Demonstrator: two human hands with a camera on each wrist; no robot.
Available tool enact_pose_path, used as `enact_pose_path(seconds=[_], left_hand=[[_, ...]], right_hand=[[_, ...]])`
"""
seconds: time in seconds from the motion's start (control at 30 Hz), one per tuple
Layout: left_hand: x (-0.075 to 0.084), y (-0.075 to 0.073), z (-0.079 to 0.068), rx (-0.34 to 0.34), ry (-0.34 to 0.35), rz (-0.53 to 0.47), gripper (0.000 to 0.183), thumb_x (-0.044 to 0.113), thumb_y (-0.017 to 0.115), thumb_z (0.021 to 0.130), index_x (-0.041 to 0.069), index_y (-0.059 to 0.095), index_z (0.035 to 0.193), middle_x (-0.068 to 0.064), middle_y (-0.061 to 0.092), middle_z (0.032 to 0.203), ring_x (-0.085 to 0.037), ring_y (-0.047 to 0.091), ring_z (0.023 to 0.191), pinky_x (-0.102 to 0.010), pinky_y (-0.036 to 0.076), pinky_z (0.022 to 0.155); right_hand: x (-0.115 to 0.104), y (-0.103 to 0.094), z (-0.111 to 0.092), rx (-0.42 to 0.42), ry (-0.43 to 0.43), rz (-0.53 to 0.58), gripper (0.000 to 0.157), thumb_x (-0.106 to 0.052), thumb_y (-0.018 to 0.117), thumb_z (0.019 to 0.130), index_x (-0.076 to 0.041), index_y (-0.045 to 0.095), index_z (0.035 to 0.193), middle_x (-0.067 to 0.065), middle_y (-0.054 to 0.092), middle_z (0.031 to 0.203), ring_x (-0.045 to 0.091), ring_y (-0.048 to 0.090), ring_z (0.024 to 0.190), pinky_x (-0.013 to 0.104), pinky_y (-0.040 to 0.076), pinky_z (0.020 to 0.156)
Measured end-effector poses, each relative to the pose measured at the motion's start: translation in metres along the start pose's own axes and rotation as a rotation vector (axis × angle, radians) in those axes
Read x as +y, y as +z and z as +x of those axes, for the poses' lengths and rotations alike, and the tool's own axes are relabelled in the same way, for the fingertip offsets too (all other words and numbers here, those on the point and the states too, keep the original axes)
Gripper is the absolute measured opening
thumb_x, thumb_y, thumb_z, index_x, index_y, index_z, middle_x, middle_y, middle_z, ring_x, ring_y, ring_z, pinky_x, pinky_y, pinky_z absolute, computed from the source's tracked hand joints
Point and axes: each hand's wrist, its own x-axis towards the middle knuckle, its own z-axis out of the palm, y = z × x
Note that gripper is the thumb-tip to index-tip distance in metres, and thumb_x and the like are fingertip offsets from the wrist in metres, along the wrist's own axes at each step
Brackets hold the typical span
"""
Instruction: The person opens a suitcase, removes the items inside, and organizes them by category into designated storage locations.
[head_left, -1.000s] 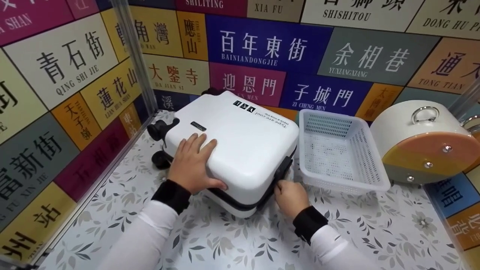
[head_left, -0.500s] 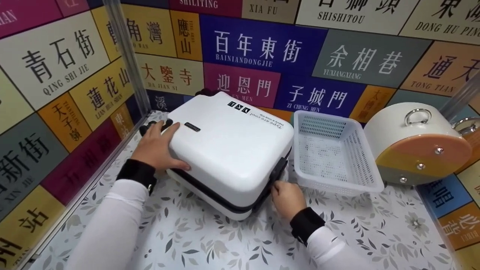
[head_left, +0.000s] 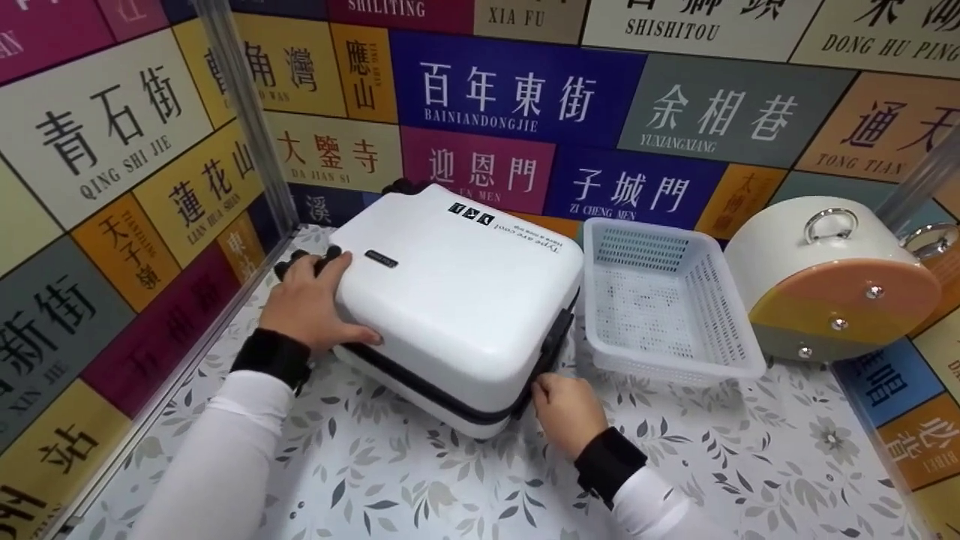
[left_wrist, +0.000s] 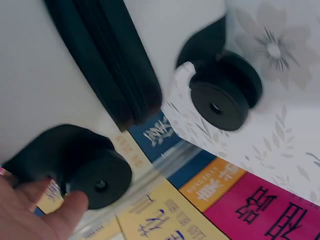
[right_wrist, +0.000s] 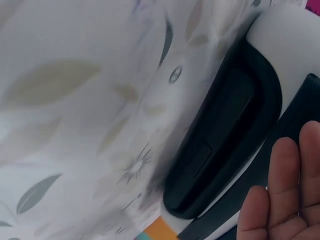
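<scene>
A white hard-shell suitcase (head_left: 457,285) lies flat, its wheels toward the left and back. My left hand (head_left: 307,304) rests spread over its left corner, thumb along the near side. In the left wrist view, the left fingertips (left_wrist: 75,205) are right at a black caster wheel (left_wrist: 100,177). A second wheel (left_wrist: 220,102) shows farther along that end. My right hand (head_left: 568,412) has its thumb and index finger pinched at the black zipper band (head_left: 517,412) on the right side; the fingers hide the pull. The black carry handle (right_wrist: 220,135) sits close by.
A white perforated plastic basket (head_left: 667,360) stands close to the suitcase's right. Beyond it is a white rounded box (head_left: 817,262) with a striped front and metal ring. Sign-printed walls (head_left: 517,90) enclose the floral-patterned surface (head_left: 420,495) at the back and sides.
My left hand has moved from the suitcase's top and near side to its left wheeled corner. The right hand has slid slightly along the zipper toward the near corner.
</scene>
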Motion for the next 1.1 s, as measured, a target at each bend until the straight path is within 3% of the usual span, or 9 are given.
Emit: enact_pose_path(seconds=[0.17, 0.3, 0.43, 0.57, 0.7, 0.9, 1.1], left_hand=[[0.000, -0.002, -0.008, 0.001, 0.041, 0.012, 0.128, 0.086, 0.083, 0.057, 0.023, 0.044, 0.161, -0.032, 0.047, 0.146, -0.052, 0.049, 0.131, -0.072, 0.041, 0.107], [-0.010, -0.004, -0.009, -0.009, 0.069, 0.057, 0.128, 0.087, 0.082, 0.057, 0.026, 0.042, 0.161, -0.029, 0.052, 0.143, -0.051, 0.050, 0.132, -0.072, 0.029, 0.114], [-0.014, -0.006, -0.005, -0.025, 0.082, 0.084, 0.134, 0.093, 0.076, 0.055, 0.028, 0.035, 0.165, -0.029, 0.052, 0.150, -0.051, 0.048, 0.140, -0.072, 0.019, 0.122], [-0.010, -0.002, -0.007, -0.009, 0.080, 0.117, 0.137, 0.098, 0.071, 0.053, 0.027, 0.036, 0.165, -0.030, 0.057, 0.147, -0.049, 0.053, 0.136, -0.071, 0.024, 0.121], [-0.002, 0.009, -0.020, 0.079, 0.075, 0.142, 0.136, 0.099, 0.070, 0.053, 0.024, 0.041, 0.162, -0.030, 0.064, 0.135, -0.048, 0.060, 0.126, -0.071, 0.030, 0.115], [0.017, 0.012, -0.036, 0.190, 0.026, 0.157, 0.134, 0.099, 0.069, 0.053, 0.022, 0.045, 0.159, -0.031, 0.066, 0.128, -0.047, 0.062, 0.121, -0.073, 0.031, 0.114], [0.037, 0.019, -0.053, 0.242, -0.030, 0.160, 0.134, 0.100, 0.069, 0.052, 0.020, 0.046, 0.158, -0.031, 0.068, 0.117, -0.046, 0.064, 0.109, -0.069, 0.040, 0.103]], right_hand=[[0.008, -0.003, 0.002, 0.003, 0.075, 0.010, 0.026, -0.015, 0.059, 0.105, -0.012, 0.071, 0.081, -0.005, 0.060, 0.062, 0.013, 0.053, 0.055, 0.033, 0.046, 0.058], [0.009, -0.003, 0.000, -0.020, 0.039, 0.013, 0.023, -0.015, 0.061, 0.104, -0.012, 0.074, 0.085, -0.006, 0.061, 0.062, 0.011, 0.055, 0.056, 0.033, 0.048, 0.058], [0.008, -0.003, 0.000, -0.017, 0.006, -0.012, 0.023, -0.015, 0.061, 0.104, -0.012, 0.074, 0.084, -0.007, 0.062, 0.063, 0.010, 0.055, 0.057, 0.034, 0.049, 0.060], [0.010, -0.005, -0.002, -0.009, 0.021, -0.020, 0.025, -0.015, 0.061, 0.104, -0.012, 0.073, 0.082, -0.007, 0.061, 0.062, 0.010, 0.055, 0.057, 0.033, 0.049, 0.059], [0.011, -0.010, -0.010, -0.020, 0.035, 0.000, 0.027, -0.013, 0.060, 0.104, -0.012, 0.071, 0.079, -0.007, 0.060, 0.060, 0.010, 0.054, 0.054, 0.032, 0.048, 0.057], [0.009, -0.018, -0.022, -0.019, 0.025, -0.009, 0.020, -0.014, 0.062, 0.102, -0.011, 0.077, 0.089, -0.009, 0.058, 0.058, 0.009, 0.053, 0.053, 0.035, 0.049, 0.060], [0.000, -0.022, -0.031, 0.004, 0.019, -0.030, 0.030, -0.012, 0.065, 0.100, -0.014, 0.067, 0.070, -0.009, 0.056, 0.056, 0.009, 0.049, 0.052, 0.031, 0.044, 0.057]])
